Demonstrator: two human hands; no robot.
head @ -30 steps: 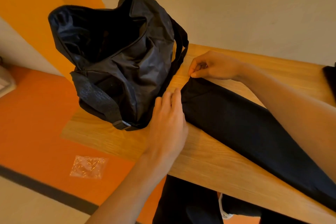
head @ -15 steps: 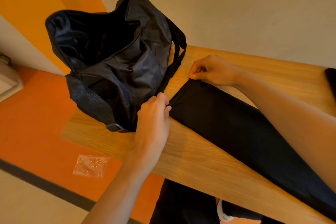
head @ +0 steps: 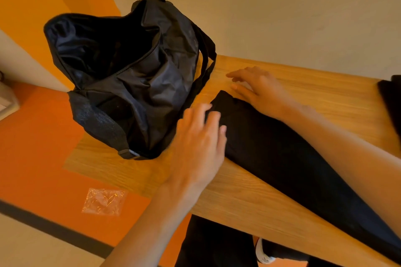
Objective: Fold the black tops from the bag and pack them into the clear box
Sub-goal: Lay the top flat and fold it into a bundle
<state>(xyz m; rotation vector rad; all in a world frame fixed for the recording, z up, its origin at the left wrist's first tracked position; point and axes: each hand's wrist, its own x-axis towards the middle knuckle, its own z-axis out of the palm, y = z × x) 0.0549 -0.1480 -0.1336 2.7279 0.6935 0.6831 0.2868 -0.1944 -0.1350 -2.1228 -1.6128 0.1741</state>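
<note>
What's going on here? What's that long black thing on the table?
A person is folding a black top, laid in a long strip on the table. Both hands are open: the left hand over the strip's end, the right hand at its far corner, fingers on the wood. An open bag sits beside it.

Head view — close, down over table [head: 249, 197]

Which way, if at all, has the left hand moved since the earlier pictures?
Yes. The left hand released its pinch and shifted right, away from the crumpled black nylon bag, over the end of the long folded black top.
</note>
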